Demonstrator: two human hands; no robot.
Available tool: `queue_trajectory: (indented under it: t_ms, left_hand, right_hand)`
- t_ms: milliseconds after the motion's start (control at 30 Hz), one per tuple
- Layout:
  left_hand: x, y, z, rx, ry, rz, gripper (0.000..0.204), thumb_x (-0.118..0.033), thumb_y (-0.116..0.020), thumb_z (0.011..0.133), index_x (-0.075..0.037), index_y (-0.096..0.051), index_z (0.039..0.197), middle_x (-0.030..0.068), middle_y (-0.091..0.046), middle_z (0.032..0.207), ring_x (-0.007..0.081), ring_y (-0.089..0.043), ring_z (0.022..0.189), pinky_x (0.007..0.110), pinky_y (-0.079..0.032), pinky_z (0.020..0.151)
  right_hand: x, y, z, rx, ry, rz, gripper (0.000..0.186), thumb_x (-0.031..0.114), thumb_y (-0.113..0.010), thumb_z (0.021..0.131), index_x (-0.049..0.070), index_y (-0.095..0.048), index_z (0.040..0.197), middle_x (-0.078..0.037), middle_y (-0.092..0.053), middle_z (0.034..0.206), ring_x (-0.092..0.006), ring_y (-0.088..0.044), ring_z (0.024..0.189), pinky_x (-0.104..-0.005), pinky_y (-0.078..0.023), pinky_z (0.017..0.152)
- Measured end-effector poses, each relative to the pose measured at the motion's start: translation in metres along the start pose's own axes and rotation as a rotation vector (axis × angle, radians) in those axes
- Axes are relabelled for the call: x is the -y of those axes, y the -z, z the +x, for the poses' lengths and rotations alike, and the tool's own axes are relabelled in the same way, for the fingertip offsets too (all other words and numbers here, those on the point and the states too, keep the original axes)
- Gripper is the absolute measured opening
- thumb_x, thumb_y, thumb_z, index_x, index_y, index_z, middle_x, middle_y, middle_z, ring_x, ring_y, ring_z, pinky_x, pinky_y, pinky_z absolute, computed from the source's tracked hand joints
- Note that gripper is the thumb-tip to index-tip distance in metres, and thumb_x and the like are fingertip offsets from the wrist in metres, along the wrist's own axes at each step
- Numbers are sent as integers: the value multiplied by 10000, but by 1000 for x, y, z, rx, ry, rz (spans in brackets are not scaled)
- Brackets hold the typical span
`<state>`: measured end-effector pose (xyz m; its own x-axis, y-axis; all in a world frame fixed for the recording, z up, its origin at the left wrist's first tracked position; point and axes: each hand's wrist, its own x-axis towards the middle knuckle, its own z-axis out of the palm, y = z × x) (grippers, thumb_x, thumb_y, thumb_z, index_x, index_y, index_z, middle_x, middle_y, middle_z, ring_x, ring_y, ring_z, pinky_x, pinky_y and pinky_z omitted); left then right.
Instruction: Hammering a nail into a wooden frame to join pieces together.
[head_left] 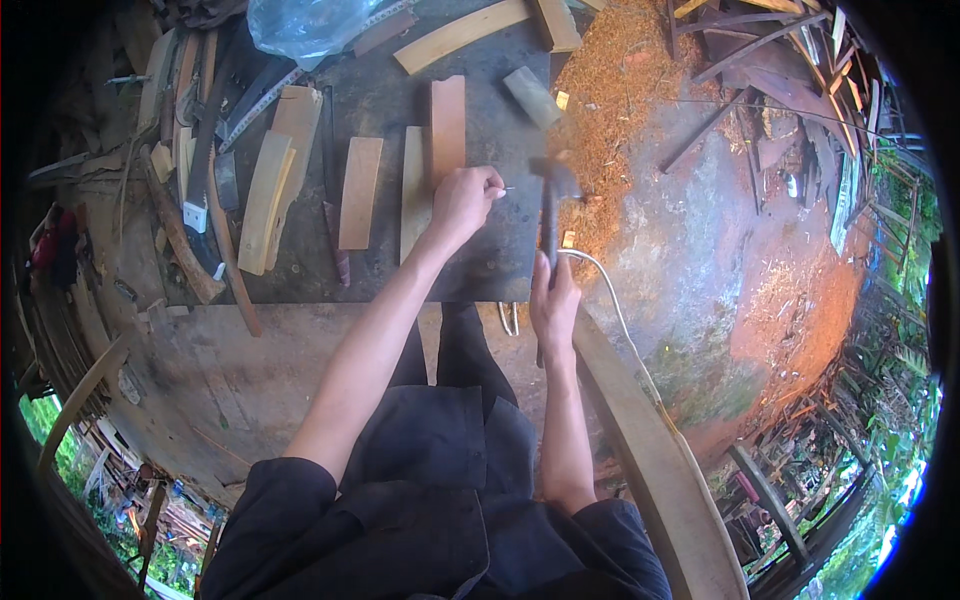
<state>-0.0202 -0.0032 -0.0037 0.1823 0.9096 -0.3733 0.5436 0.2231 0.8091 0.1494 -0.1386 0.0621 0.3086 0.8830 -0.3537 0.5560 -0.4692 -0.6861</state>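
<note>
A thin nail [509, 188] sticks out from the pinched thumb and fingers of my left hand [463, 207], over the dark table [500, 265]. My right hand [555, 312] is wrapped round the handle of a hammer [549, 215], its head slightly blurred, to the right of the nail and near the table's right edge. Under and beyond my left hand lies a reddish wood block [448, 115]. A paler wood strip [413, 170] lies along its left side, partly covered by my left wrist. Another short board [360, 194] rests further left.
Curved wood pieces [265, 200] and a handsaw-like long strip [222, 220] crowd the table's left. A clear plastic bag [305, 25] sits at the back. Sawdust [610, 90] covers the floor at right. A white cable [625, 335] runs beside a long beam [650, 460].
</note>
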Motion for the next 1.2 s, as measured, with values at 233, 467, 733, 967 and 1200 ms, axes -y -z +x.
queue_trajectory:
  t_ms: [233,467,733,967,1200]
  left_hand:
    - [-1,-8,2,-27,-85,29,116,-156,-808,957,-50,-777,991,96,-733,710,190,-698,544,382,-518,577]
    - [-1,-7,-2,-34,-85,68,143,-206,-813,956,-73,-780,996,91,-764,760,211,-698,540,389,-515,590]
    - [-3,-11,-3,-72,-91,82,155,-244,-815,956,-99,-789,1004,73,-764,755,204,-700,551,389,-505,588]
    - [-8,-11,-3,-81,-46,89,124,-232,-826,914,-122,-811,968,161,-775,874,380,-758,855,481,-562,758]
    - [-7,-12,-6,-116,-137,76,107,-202,-797,928,-119,-819,992,154,-784,908,378,-758,879,475,-570,779]
  right_hand:
    - [-6,-4,-23,34,-6,-42,300,272,-632,1110,-26,-608,1104,-324,-675,809,-510,-704,761,-533,-503,619]
    - [-10,-4,-14,-57,15,-33,316,278,-634,1108,-32,-633,1167,-315,-685,801,-509,-712,780,-531,-510,624]
    - [-23,14,-13,39,88,-66,312,295,-644,1096,8,-654,1218,-302,-714,862,-503,-719,828,-545,-538,667]
    - [-30,17,-9,101,89,-131,320,305,-646,1091,26,-657,1247,-289,-732,898,-489,-729,834,-547,-551,682]
    - [-35,19,-6,100,112,-138,292,308,-648,1092,25,-656,1164,-271,-711,823,-472,-724,776,-540,-535,646]
